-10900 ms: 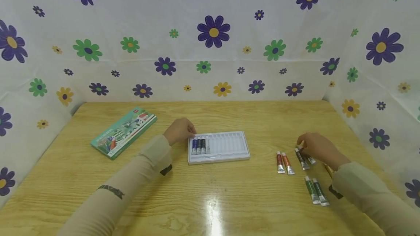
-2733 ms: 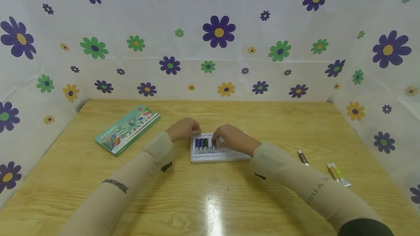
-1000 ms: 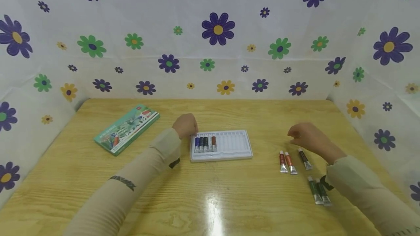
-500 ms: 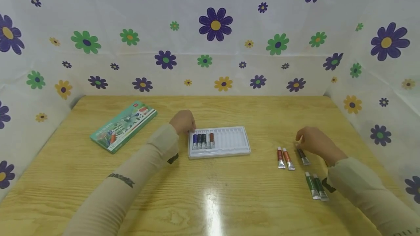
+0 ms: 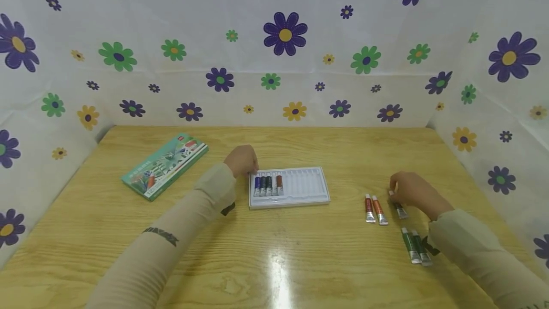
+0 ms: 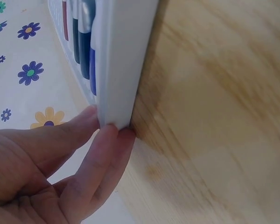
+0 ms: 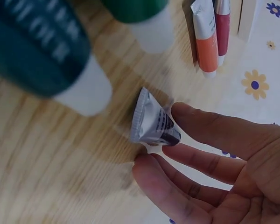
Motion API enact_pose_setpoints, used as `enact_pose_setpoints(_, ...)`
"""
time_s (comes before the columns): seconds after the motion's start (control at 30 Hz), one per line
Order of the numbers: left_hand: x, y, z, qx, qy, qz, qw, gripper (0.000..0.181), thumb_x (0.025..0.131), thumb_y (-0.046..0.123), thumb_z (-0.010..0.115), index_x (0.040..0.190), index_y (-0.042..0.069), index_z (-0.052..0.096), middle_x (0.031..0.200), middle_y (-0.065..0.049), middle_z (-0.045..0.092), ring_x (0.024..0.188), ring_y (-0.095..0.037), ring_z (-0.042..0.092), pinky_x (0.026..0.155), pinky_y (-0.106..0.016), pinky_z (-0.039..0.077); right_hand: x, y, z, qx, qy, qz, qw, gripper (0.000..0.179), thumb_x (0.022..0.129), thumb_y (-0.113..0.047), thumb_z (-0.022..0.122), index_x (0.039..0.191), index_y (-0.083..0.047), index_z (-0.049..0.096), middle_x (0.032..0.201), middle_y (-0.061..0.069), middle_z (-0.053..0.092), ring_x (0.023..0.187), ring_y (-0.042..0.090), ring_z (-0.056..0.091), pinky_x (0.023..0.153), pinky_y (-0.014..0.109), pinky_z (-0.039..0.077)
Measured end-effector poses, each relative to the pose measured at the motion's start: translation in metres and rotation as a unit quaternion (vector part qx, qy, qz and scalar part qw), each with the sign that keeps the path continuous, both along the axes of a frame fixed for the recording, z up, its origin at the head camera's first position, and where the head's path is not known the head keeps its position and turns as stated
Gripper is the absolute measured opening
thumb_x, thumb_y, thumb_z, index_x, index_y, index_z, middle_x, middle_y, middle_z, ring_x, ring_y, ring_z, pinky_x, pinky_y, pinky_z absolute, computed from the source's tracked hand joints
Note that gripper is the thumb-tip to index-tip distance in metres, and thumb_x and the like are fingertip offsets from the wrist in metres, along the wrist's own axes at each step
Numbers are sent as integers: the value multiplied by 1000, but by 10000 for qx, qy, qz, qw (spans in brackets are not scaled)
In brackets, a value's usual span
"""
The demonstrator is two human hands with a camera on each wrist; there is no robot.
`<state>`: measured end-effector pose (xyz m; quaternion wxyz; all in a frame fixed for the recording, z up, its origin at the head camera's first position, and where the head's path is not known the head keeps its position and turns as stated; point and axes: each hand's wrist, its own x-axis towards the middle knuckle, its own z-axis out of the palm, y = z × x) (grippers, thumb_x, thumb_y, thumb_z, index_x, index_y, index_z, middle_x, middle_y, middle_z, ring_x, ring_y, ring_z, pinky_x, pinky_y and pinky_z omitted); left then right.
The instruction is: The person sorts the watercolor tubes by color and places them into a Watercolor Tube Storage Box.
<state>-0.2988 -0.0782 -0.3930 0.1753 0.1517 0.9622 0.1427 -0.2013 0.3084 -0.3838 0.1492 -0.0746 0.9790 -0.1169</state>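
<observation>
My left hand (image 5: 241,160) pinches the left corner of a white plastic tray (image 5: 296,203) between thumb and fingers, as the left wrist view shows with the tray's edge (image 6: 123,70). Several paint tubes lie in the tray's left slots: a blue one (image 5: 257,186), dark ones, a pale one and a brown one (image 5: 279,185). Over at the right, my right hand (image 5: 412,189) pinches a dark paint tube (image 7: 154,123) near its cap end, which the fingers partly hide. Its crimped silver end lies close over the table.
Left of the dark tube lie a red tube (image 5: 369,209) and an orange tube (image 5: 379,211). Two green tubes (image 5: 410,247) lie nearer, beside my right sleeve. A green paint box (image 5: 165,166) lies at the back left. Flowered cloth (image 5: 317,61) walls the table.
The brown tube now lies in the tray. My right hand has gone from the tray to the dark tube and closed its fingers on it. My left hand stays at the tray's corner.
</observation>
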Motion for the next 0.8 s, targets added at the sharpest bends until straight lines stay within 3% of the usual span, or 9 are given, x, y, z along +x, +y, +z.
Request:
enact_pose_setpoints(0.13, 1, 0, 1, 6, 25, -27, 10000, 5, 80, 4, 71, 83, 1, 74, 89, -11, 73, 66, -13, 64, 65, -22, 52, 0, 0, -3, -7, 4, -63, 10000, 17, 77, -10, 70, 82, 2, 58, 75, 13, 60, 58, 17, 53, 53, 29, 42)
enact_pose_setpoints(0.4, 1, 0, 0, 54, 48, -33, 10000, 4, 80, 4, 71, 82, 1, 73, 88, -11, 73, 63, -11, 61, 63, -21, 52, -1, -2, -3, 45, 250, 135, 9996, 9, 73, -1, 65, 78, 0, 58, 78, 14, 59, 63, 20, 46, 58, 32, 39)
enact_pose_setpoints(0.8, -2, -2, -3, 44, 73, -79, 9999, 5, 80, 4, 70, 82, 1, 74, 87, -11, 73, 63, -11, 61, 64, -22, 51, -12, -13, 7, -439, 273, 61, 9986, 13, 82, 0, 64, 92, 7, 59, 75, 16, 64, 59, 17, 57, 58, 34, 48)
